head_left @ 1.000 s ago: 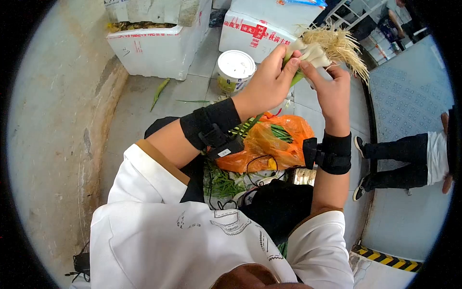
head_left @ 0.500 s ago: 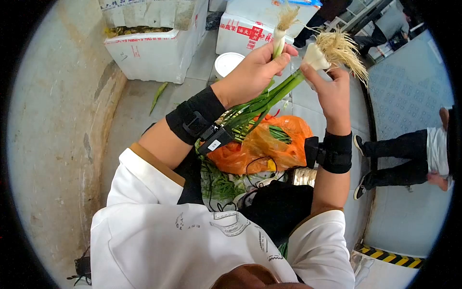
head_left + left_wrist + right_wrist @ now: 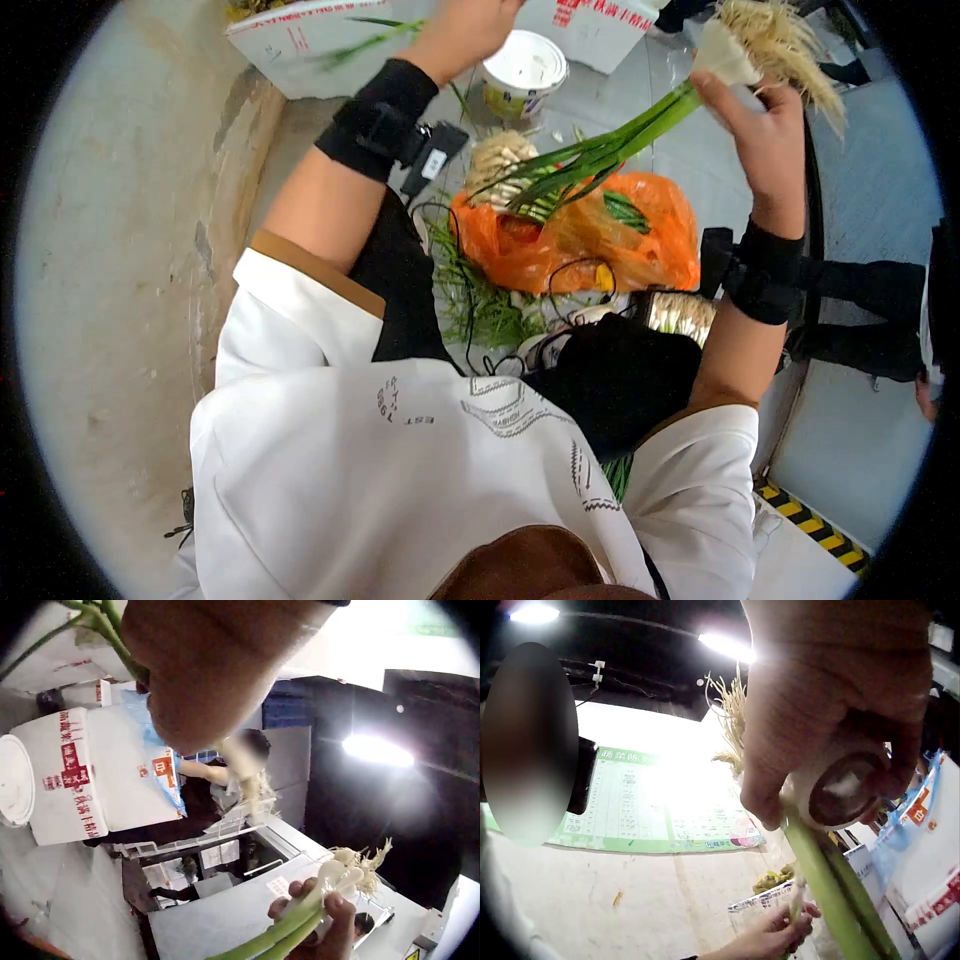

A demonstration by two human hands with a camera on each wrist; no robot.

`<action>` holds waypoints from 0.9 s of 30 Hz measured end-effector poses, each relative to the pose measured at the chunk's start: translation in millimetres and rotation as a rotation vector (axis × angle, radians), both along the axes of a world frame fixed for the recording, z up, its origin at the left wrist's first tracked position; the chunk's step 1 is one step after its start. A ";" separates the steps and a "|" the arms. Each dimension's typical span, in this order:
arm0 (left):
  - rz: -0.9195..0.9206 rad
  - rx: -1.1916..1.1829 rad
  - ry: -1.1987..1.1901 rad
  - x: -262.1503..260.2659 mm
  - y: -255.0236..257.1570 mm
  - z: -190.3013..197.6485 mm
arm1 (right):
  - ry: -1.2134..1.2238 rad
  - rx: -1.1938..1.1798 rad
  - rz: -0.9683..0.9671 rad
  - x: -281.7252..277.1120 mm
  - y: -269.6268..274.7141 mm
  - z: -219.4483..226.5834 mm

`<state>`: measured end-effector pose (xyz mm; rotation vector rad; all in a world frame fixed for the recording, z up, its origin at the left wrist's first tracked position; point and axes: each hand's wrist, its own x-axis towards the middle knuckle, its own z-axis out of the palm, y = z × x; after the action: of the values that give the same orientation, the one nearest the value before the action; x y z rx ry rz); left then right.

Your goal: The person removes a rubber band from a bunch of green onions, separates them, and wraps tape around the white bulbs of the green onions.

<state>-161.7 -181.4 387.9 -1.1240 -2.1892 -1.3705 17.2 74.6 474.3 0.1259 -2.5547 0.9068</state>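
Note:
At the head view's top edge, my left hand (image 3: 465, 40) grips a single scallion, its green leaves (image 3: 375, 45) trailing leftward. The scallion's pale stem (image 3: 798, 896) shows between those fingers in the right wrist view. My right hand (image 3: 765, 130) holds a bunch of scallions (image 3: 640, 130) just below the white bulbs, roots (image 3: 785, 50) up and leaves hanging toward the middle. Against its palm, the right wrist view shows a round, roll-like thing (image 3: 847, 791) with a brown inner ring. Below the leaves lies an orange plastic bag (image 3: 590, 245), with more rooted scallions (image 3: 500, 165) on it.
A white lidded bucket (image 3: 525, 75) stands beyond the bag, before white foam boxes (image 3: 590, 30). Loose green trimmings (image 3: 490, 315) lie left of the feet. Pale rooted stalks (image 3: 683, 315) stand near the right knee. Another person's dark-clad legs (image 3: 870, 295) are at the right.
From beside the bunch, my left hand has drawn one scallion away, up and left. My right hand keeps its hold on the bunch. The head view has tilted down.

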 end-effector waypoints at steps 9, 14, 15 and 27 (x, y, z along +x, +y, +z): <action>-0.074 -0.983 -0.215 -64.8 -27.1 -183.5 | -0.046 -0.222 0.031 10.2 -6.6 7.0; -0.062 -0.779 -0.169 -65.8 -1.6 -176.6 | -0.026 -0.177 0.081 14.8 -12.3 11.7; -0.146 -0.634 -0.268 -44.6 7.9 -127.4 | 0.001 -0.167 0.108 13.1 -13.1 13.2; -0.592 0.351 -0.608 106.7 36.3 30.0 | -0.030 -0.251 0.097 18.4 -33.4 14.7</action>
<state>-55.0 -145.1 417.8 -1.4073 -1.8856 -2.5156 35.5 41.2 489.0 0.1632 -2.4548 1.2658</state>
